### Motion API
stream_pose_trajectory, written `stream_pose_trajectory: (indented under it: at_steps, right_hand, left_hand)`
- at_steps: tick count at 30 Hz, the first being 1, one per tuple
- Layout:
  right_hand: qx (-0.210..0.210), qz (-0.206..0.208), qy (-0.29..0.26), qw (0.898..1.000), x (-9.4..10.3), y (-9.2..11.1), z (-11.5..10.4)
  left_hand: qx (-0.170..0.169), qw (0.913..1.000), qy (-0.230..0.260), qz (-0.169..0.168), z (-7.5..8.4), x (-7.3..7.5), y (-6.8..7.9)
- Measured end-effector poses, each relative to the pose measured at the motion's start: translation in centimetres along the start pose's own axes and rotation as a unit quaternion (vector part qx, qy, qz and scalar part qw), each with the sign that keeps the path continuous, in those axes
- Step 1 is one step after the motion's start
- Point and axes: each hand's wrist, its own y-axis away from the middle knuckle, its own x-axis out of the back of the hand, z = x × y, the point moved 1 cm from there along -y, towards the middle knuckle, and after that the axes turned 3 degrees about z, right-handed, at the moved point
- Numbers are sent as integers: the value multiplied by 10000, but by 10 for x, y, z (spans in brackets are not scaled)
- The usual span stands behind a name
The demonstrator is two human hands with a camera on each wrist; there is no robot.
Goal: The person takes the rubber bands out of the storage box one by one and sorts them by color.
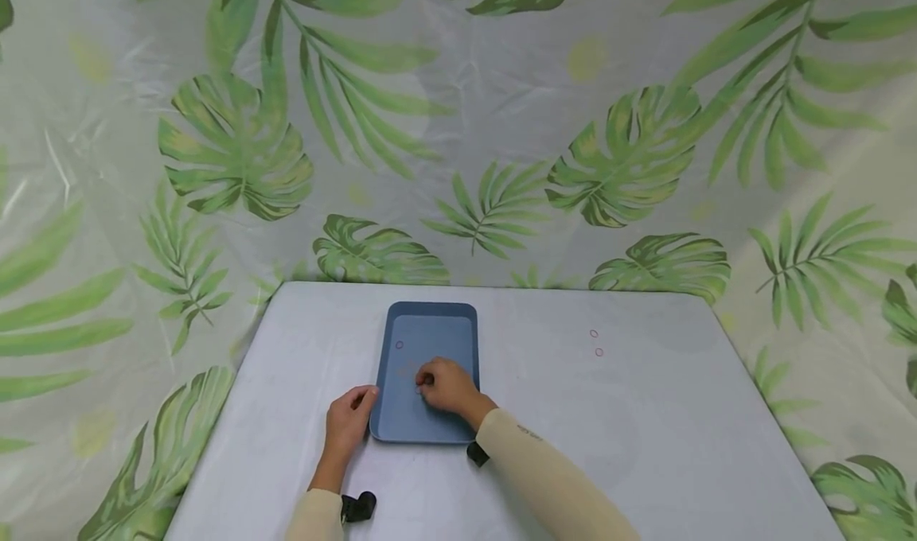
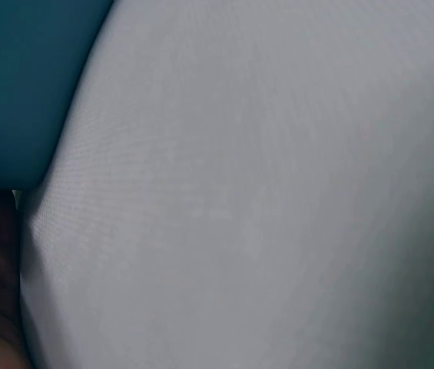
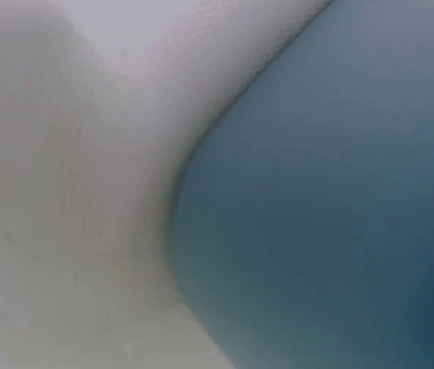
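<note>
A blue rectangular tray [image 1: 430, 428] lies on the white table. My left hand [image 1: 347, 420] is at the tray's left side, thumb tip on the rim and fingers bent beside it; in the left wrist view a finger [image 2: 0, 238] reaches the tray's edge [image 2: 36, 92]. Over the middle of the tray is my right hand [image 1: 447, 386], its fingers curled and thumb and forefinger close together; I cannot tell whether something small is between them. A thin red ring [image 1: 399, 345] lies in the tray's upper left. The right wrist view shows only the tray's rounded corner [image 3: 278, 215] and tablecloth.
Two more small red rings, one farther back [image 1: 594, 334] and one nearer [image 1: 598, 352], lie on the table right of the tray. White cloth covers the table [image 1: 645, 430]. A leaf-patterned curtain [image 1: 501, 111] hangs behind and at both sides.
</note>
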Motion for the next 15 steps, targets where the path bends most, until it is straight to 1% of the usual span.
stream_pose_trajectory:
  at_steps: [5, 11, 15]
  right_hand:
    - [140, -123, 422, 9989, 0, 0, 0]
    - [197, 45, 575, 9981, -2, 2, -2]
    - [258, 92, 820, 9963, -5, 3, -2]
  left_hand:
    - [11, 10000, 34, 14, 2, -1, 0]
    - [-5, 10000, 20, 16, 1, -1, 0]
    - [16, 10000, 18, -17, 1, 0, 0]
